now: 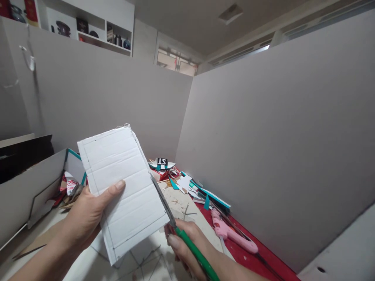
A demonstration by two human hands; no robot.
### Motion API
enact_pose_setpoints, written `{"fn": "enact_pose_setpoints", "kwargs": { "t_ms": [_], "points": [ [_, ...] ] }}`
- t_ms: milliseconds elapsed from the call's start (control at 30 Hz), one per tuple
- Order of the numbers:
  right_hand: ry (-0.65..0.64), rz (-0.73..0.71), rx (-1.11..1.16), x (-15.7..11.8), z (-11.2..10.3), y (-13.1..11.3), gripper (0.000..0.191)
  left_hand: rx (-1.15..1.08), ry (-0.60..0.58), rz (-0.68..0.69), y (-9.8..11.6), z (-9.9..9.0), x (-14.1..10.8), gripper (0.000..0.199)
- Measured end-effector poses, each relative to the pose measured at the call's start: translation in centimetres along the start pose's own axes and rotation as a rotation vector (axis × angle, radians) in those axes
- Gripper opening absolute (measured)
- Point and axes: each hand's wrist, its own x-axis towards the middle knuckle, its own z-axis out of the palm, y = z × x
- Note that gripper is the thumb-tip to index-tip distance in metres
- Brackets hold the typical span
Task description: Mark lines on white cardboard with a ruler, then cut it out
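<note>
Fingers of my left hand [90, 214] are pinching a white card [125, 168], my thumb pressing flat on its face while the others are mostly hiding behind it. The card is tilting at about eight o'clock from the middle of my view, creases running across it and drawn lines following its margins. Reading the clock from the card's centre, my right hand [202, 239] is sitting at four o'clock, its fingers curling around the green handle of the scissors [182, 236]; a blade is lying along the card's edge, though I cannot tell how far the pair is parting. Farther out, between three and four, a pink glue gun [230, 234] is resting on a red surface [243, 261]. At two o'clock a heap of scraps [183, 182] is lying near a grey partition [117, 93], which is rising at twelve. At nine, a white box [43, 183] with teal edging is standing. High at eleven, a white shelf [117, 15] is showing above the partition.
</note>
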Motion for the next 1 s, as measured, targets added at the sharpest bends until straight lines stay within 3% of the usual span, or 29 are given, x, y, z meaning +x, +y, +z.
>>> {"fn": "enact_pose_setpoints", "kwargs": {
  "t_ms": [767,1000],
  "points": [
    [0.024,-0.035,-0.011,-0.02,0.47,-0.2,0.05,-0.008,0.011,-0.025,-0.33,0.03,-0.05,0.076],
    [0.043,-0.079,0.029,0.18,0.57,-0.05,0.052,0.009,-0.043,-0.003,-0.84,-0.06,-0.06,0.073]
  ]
}}
